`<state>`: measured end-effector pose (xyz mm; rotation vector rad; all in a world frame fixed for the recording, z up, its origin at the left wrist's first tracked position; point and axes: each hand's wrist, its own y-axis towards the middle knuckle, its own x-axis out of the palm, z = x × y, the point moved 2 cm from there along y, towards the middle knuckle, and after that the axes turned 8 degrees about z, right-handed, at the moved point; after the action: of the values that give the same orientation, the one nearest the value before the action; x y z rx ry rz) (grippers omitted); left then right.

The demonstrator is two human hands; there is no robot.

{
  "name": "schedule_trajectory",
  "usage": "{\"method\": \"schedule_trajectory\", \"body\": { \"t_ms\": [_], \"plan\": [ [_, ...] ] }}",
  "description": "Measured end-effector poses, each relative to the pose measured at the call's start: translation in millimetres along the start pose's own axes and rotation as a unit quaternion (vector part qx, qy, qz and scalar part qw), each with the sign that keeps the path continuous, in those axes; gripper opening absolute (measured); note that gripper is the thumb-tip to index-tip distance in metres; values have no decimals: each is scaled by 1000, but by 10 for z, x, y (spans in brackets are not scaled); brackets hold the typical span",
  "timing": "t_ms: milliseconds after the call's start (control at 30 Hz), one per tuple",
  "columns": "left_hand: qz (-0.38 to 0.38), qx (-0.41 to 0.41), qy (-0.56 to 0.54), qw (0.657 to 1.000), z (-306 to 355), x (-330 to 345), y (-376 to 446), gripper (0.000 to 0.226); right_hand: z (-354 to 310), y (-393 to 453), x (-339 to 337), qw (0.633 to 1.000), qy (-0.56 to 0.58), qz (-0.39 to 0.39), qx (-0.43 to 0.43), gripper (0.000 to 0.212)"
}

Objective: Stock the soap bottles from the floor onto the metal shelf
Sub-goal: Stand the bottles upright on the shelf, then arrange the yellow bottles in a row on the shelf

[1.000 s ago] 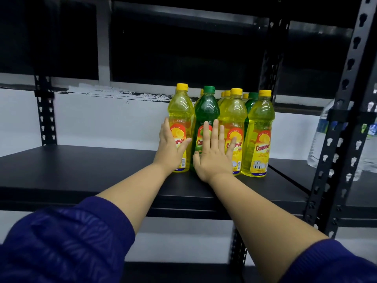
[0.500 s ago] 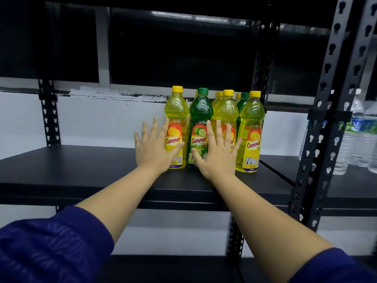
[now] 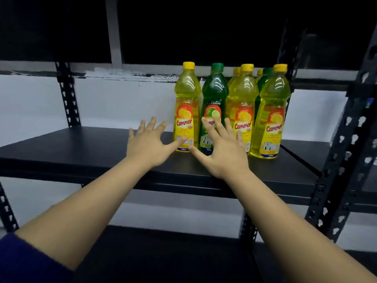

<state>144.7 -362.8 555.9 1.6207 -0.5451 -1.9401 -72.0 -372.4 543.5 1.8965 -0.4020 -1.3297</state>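
Note:
Several soap bottles stand upright in a tight group on the black metal shelf [image 3: 71, 152]. The front row has a yellow bottle [image 3: 186, 94], a green bottle [image 3: 214, 92], and two more yellow ones [image 3: 242, 99] [image 3: 272, 103]; others are partly hidden behind them. My left hand [image 3: 149, 146] is open with fingers spread, just left of the leftmost yellow bottle, its thumb at the bottle's base. My right hand [image 3: 222, 152] is open in front of the green bottle, fingers over its label. Neither hand holds anything.
Perforated black uprights stand at the back left [image 3: 68, 99] and at the right [image 3: 342, 160]. A lower shelf board [image 3: 163, 252] lies beneath. A white wall runs behind the shelf. The adjoining shelf bay at the right is dark and blurred.
Both hands have drawn back from the bottles, and the left hand has slid left off the yellow bottle. The view has shifted so the bottles sit farther right.

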Motion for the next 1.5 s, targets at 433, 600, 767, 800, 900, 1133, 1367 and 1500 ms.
{"method": "schedule_trajectory", "body": {
  "t_ms": [433,600,767,800,900,1133,1367,1500],
  "plan": [
    [-28,-57,-67,996,1,67,-165,102,100,21,25,999,30,-23,-24,98],
    [-12,-44,-78,996,33,36,-164,99,90,44,10,999,35,-26,-13,101],
    [-47,-7,-62,997,-60,119,-60,98,83,58,4,999,30,-17,32,99],
    [-49,8,-59,997,-98,133,-19,96,78,54,-1,999,26,-9,40,98],
    [-49,37,-138,989,-297,91,113,82,19,33,-63,998,30,2,61,94],
    [-126,40,-246,960,-893,-65,356,71,-307,54,-137,994,15,59,90,84],
    [-147,40,-271,950,-859,-408,665,75,-793,264,70,980,31,106,166,91],
    [-137,44,-307,941,-646,-346,779,73,-710,225,93,980,40,114,155,92]
  ]
}}
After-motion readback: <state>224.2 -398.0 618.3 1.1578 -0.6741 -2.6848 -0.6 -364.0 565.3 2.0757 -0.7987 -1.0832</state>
